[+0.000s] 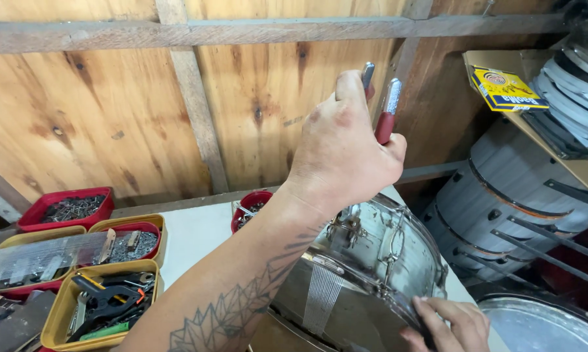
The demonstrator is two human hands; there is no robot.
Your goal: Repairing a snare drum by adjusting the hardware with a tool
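Observation:
My left hand (343, 146) is raised in front of the wooden wall, shut around a pliers-like tool with red handles (385, 124); its two metal ends stick up above my fist. A tattooed forearm leads down from that hand to the lower left. Below it a chrome snare drum (398, 251) lies tilted on the white table, with its strip of snare wires (320, 296) facing me. My right hand (447, 322) rests on the drum's near rim at the bottom right, fingers curled over the edge.
Yellow and red trays (105, 303) of clamps, screws and small hardware fill the left side. A red bowl (249, 203) of metal parts stands behind the drum. Grey drum shells (509, 195) are stacked at right under a shelf holding a yellow packet (505, 90).

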